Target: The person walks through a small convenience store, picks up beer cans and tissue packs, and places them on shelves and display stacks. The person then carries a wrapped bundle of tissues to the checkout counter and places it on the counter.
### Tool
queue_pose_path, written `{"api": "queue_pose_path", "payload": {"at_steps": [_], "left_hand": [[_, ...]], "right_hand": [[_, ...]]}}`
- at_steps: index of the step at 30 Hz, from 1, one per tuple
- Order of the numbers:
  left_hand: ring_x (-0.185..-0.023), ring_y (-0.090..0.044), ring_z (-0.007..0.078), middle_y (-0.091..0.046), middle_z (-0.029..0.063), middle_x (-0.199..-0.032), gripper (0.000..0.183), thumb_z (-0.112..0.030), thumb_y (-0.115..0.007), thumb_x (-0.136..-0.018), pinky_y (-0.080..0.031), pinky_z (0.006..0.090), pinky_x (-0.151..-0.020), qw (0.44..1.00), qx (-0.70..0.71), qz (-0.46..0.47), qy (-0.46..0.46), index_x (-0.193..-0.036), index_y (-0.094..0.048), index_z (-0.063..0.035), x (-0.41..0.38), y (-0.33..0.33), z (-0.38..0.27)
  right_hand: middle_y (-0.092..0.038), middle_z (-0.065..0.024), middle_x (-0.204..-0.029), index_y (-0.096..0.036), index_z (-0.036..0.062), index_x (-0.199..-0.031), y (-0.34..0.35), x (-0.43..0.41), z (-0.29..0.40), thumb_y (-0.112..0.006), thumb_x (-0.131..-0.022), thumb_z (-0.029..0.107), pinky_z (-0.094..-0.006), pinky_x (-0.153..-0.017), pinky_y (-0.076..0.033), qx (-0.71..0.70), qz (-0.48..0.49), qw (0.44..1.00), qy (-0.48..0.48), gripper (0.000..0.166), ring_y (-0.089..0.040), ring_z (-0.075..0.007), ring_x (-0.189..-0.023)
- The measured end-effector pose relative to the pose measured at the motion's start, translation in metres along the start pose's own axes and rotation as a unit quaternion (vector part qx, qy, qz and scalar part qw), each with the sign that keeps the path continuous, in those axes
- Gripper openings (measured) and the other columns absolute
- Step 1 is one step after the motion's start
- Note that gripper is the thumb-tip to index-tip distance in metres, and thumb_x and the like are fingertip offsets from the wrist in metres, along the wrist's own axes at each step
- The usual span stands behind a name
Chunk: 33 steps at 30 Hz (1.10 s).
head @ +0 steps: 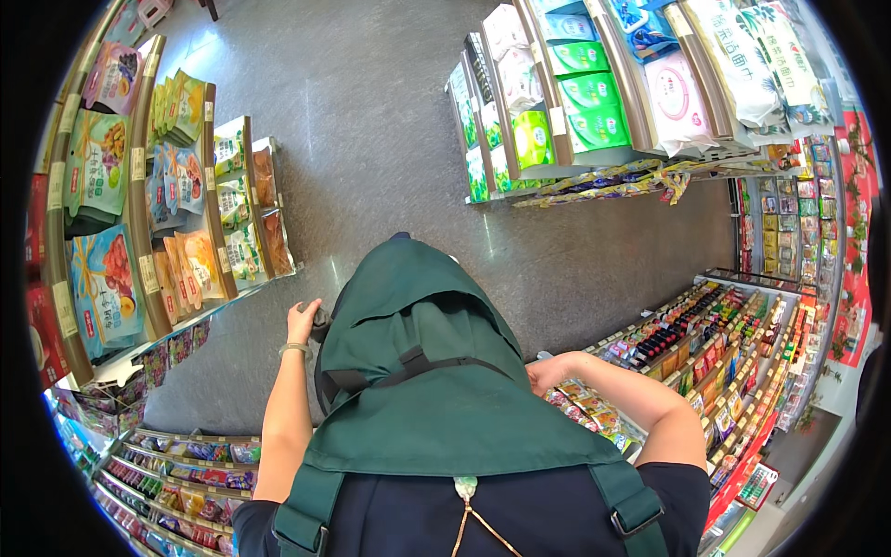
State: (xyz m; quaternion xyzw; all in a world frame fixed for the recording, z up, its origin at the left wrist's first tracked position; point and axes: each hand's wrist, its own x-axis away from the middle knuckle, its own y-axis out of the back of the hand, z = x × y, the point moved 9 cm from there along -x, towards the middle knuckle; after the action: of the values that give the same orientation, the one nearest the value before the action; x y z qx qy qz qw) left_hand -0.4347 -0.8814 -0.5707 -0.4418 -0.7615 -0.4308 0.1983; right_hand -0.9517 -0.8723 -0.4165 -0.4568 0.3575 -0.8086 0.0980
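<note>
A dark green apron (445, 418) with a black strap and buckle covers my front and bulges outward at the middle. My left hand (302, 326) is at the apron's left edge, its fingers curled round a small dark grey thing (321, 323), perhaps cloth. A bracelet (296, 347) circles that wrist. On the other side, my right hand (552, 370) is bent in against the apron's right edge. Its fingertips are hidden, and I cannot tell whether it holds anything. A small pale object (543, 355) shows just beyond it.
Shelves with dried-fruit pouches (97, 167) stand at the left. Tissue packs (588, 97) fill a rack at the upper right. Sloped shelves of packaged snacks (696, 348) run along the right, with more snack shelves (188, 480) at lower left. Grey floor (376, 125) stretches between them.
</note>
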Motion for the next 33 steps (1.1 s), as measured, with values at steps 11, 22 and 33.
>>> {"api": "queue_pose_path", "payload": {"at_steps": [11, 22, 33], "left_hand": [[-0.114, -0.054, 0.0318, -0.055, 0.0294, -0.119, 0.085, -0.047, -0.073, -0.066, -0.041, 0.0353, -0.096, 0.999, -0.029, -0.018, 0.037, -0.119, -0.050, 0.0153, -0.008, 0.003, 0.060], [-0.076, -0.060, 0.0141, -0.067, 0.0087, -0.084, 0.014, -0.001, -0.059, -0.070, -0.049, 0.0275, -0.071, 0.985, 0.164, 0.052, -0.022, -0.083, -0.061, -0.0007, 0.015, -0.015, -0.052], [-0.072, -0.058, 0.0109, -0.062, 0.0035, -0.076, 0.009, 0.001, -0.063, -0.074, -0.047, 0.0247, -0.071, 0.941, 0.189, 0.271, -0.070, -0.080, -0.058, -0.0026, 0.042, -0.128, -0.241]], "right_hand": [[-0.067, -0.0069, -0.103, -0.061, -0.0009, -0.107, 0.020, -0.009, -0.036, -0.061, -0.078, -0.002, -0.0314, -0.083, -0.048, 0.042, 0.009, 0.997, -0.058, 0.029, -0.060, -0.0148, -0.096], [-0.049, -0.0231, -0.126, -0.041, -0.0012, -0.129, 0.367, 0.152, 0.139, -0.077, -0.070, 0.033, -0.0424, -0.099, -0.039, 0.186, -0.860, 0.472, 0.055, 0.076, -0.048, -0.0348, -0.118], [-0.039, -0.0279, -0.135, -0.021, -0.0019, -0.139, 0.483, 0.165, 0.160, -0.081, -0.065, 0.024, -0.0413, -0.102, -0.034, -0.043, -0.852, 0.510, 0.108, 0.099, -0.040, -0.0382, -0.125]]}}
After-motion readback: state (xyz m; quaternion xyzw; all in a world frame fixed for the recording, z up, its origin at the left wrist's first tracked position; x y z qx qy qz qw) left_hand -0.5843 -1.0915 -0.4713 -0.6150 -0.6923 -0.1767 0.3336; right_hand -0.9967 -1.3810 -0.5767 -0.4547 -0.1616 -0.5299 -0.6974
